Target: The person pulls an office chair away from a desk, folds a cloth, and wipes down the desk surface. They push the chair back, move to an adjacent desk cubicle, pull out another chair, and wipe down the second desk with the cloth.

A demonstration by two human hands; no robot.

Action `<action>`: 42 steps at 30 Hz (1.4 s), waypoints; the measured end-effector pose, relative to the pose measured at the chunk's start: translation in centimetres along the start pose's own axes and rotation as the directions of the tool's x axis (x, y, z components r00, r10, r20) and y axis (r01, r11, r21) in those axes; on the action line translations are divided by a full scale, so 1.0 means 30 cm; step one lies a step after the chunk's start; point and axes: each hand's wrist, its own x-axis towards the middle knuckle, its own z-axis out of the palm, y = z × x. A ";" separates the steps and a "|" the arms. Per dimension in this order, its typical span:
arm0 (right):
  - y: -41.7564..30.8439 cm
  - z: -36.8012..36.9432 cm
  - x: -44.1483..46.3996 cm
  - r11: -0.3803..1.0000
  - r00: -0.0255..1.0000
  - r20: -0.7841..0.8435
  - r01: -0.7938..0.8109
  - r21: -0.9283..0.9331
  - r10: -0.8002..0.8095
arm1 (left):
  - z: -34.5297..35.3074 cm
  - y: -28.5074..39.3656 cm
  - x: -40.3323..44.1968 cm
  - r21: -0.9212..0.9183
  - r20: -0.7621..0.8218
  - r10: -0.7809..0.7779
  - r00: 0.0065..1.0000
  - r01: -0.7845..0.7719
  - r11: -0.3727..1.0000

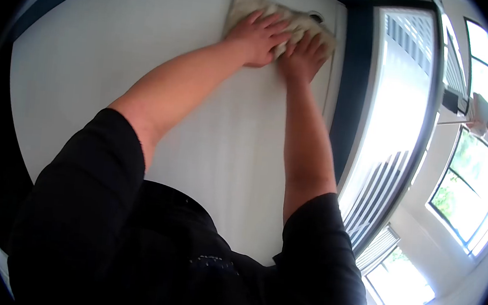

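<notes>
A beige cloth [242,2] lies rumpled against the upper right part of a broad white panel [118,60]. My left hand [258,39] presses on the cloth's left half with its fingers spread and stretched out. On the right half, my right hand [305,59] also bears down, its fingers apart and slightly bent over the folds. The two hands are close together, with a bunched ridge of cloth between them. A small dark round fitting [315,16] shows just behind the cloth's upper edge.
A dark blue frame [354,86] borders the panel. To its right stands a bright glazed opening [400,96] with slatted shadows. Beyond are large windows [467,184] and another person [482,118] in a dark cap, farther away.
</notes>
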 end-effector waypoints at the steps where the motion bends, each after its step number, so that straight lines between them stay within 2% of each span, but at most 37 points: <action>1: 0.050 -0.018 -0.088 1.000 1.000 0.027 -0.004 -0.026 0.004 | 0.006 0.063 -0.033 0.017 0.031 0.015 0.999 -0.016 1.000; 4: 0.254 -0.080 -0.368 0.999 0.997 0.067 -0.036 -0.028 0.037 | -0.001 0.333 -0.121 0.100 0.107 0.126 0.986 -0.137 0.986; 5: 0.313 -0.090 -0.467 0.998 0.994 0.089 -0.058 -0.038 0.062 | 0.007 0.416 -0.155 0.074 0.149 0.156 0.976 -0.169 0.983; 8: 0.433 -0.280 -0.821 0.979 0.914 0.358 -0.202 -0.009 0.192 | 0.076 0.711 -0.276 0.030 0.304 0.264 0.915 -0.286 0.958; 10: 0.546 -0.387 -1.130 0.931 0.837 0.449 -0.364 0.033 0.312 | 0.064 0.969 -0.394 0.009 0.459 0.381 0.802 -0.433 0.901; 11: 0.394 -0.453 -1.346 0.889 0.779 0.473 -0.458 -0.018 0.411 | 0.104 0.947 -0.613 -0.039 0.457 0.501 0.735 -0.546 0.837; 12: 0.364 -0.421 -1.581 0.871 0.731 0.516 -0.487 -0.065 0.447 | 0.190 0.996 -0.782 -0.061 0.450 0.565 0.691 -0.608 0.792; 14: 0.428 -0.457 -1.922 0.787 0.604 0.557 -0.595 -0.160 0.570 | 0.295 1.199 -0.929 -0.141 0.539 0.676 0.503 -0.737 0.661; 15: 0.427 -0.492 -2.057 0.731 0.517 0.580 -0.646 -0.218 0.630 | 0.366 1.254 -0.982 -0.275 0.546 0.730 0.411 -0.735 0.620; 16: 0.449 -0.498 -2.206 0.708 0.486 0.565 -0.650 -0.277 0.667 | 0.437 1.318 -1.032 -0.413 0.539 0.784 0.306 -0.715 0.563; 17: 0.499 -0.497 -2.356 0.645 0.437 0.538 -0.708 -0.288 0.721 | 0.460 1.409 -1.081 -0.402 0.543 0.783 0.304 -0.724 0.560; 18: 0.393 -0.542 -2.431 0.571 0.380 0.505 -0.765 -0.300 0.775 | 0.400 1.354 -1.177 -0.445 0.514 0.813 0.274 -0.725 0.525; 19: 0.442 -0.559 -2.539 0.561 0.377 0.501 -0.776 -0.288 0.779 | 0.412 1.435 -1.222 -0.486 0.493 0.836 0.243 -0.720 0.496; 20: 0.514 -0.560 -2.645 0.479 0.299 0.489 -0.826 -0.297 0.819 | 0.468 1.520 -1.231 -0.473 0.502 0.831 0.238 -0.729 0.495; 21: 0.552 -0.588 -2.738 0.398 0.218 0.480 -0.863 -0.311 0.850 | 0.513 1.579 -1.236 -0.496 0.421 0.873 0.248 -0.742 0.450; 22: 0.578 -0.626 -2.783 0.396 0.212 0.520 -0.877 -0.271 0.827 | 0.545 1.622 -1.224 -0.518 0.333 0.906 0.259 -0.753 0.406; 24: 0.607 -0.647 -2.797 0.401 0.221 0.540 -0.884 -0.240 0.812 | 0.529 1.645 -1.140 -0.493 0.341 0.817 0.466 -0.651 0.577; 26: 0.636 -0.637 -2.798 0.399 0.225 0.560 -0.892 -0.210 0.798 | 0.511 1.632 -1.046 -0.439 0.374 0.620 0.690 -0.457 0.774; 28: 0.655 -0.636 -2.777 0.374 0.154 0.585 -0.885 -0.277 0.796 | 0.513 1.560 -0.971 -0.518 0.342 0.372 0.863 -0.157 0.841; 29: 0.655 -0.649 -2.764 0.368 0.151 0.587 -0.890 -0.270 0.795 | 0.525 1.520 -0.937 -0.536 0.350 0.247 0.904 -0.022 0.844; 30: 0.652 -0.673 -2.748 0.355 0.117 0.621 -0.894 -0.275 0.775 | 0.538 1.475 -0.897 -0.553 0.360 0.116 0.925 0.111 0.826; 32: 0.640 -0.704 -2.746 0.335 0.065 0.661 -0.896 -0.290 0.747 | 0.559 1.376 -0.821 -0.458 0.431 0.083 0.899 0.139 0.878; 33: 0.634 -0.704 -2.741 0.341 0.080 0.631 -0.889 -0.305 0.772 | 0.430 1.368 -0.873 -0.220 0.443 0.029 0.896 0.077 0.972; 34: 0.652 -0.701 -2.734 0.343 0.093 0.600 -0.883 -0.319 0.795 | 0.253 1.390 -0.921 0.034 0.441 -0.020 0.897 0.006 0.999; 35: 0.692 -0.745 -2.721 0.423 0.077 0.699 -0.840 -0.338 0.711 | 0.214 1.387 -0.924 0.052 0.456 -0.015 0.890 -0.010 0.999; 36: 0.745 -0.783 -2.670 0.503 0.059 0.790 -0.799 -0.329 0.610 | 0.175 1.349 -0.900 0.167 0.448 -0.041 0.893 -0.038 0.985; 37: 0.785 -0.771 -2.624 0.459 0.135 0.721 -0.845 -0.274 0.679 | 0.145 1.285 -0.882 0.285 0.440 -0.078 0.895 -0.057 0.957; 38: 0.805 -0.750 -2.591 0.415 0.192 0.640 -0.883 -0.218 0.744 | 0.126 1.221 -0.872 0.318 0.457 -0.089 0.885 -0.069 0.946; 40: 0.840 -0.705 -2.477 0.411 0.460 0.363 -0.888 0.207 0.811 | 0.104 1.142 -0.806 0.343 0.399 -0.191 0.897 0.047 0.938; 41: 0.885 -0.653 -2.410 0.228 0.415 0.423 -0.876 0.425 0.806 | 0.100 1.103 -0.782 0.356 0.406 -0.188 0.894 0.034 0.934; 42: 0.910 -0.592 -2.341 0.017 0.382 0.488 -0.800 0.600 0.785 | 0.109 1.043 -0.771 0.289 0.463 -0.113 0.879 -0.030 0.957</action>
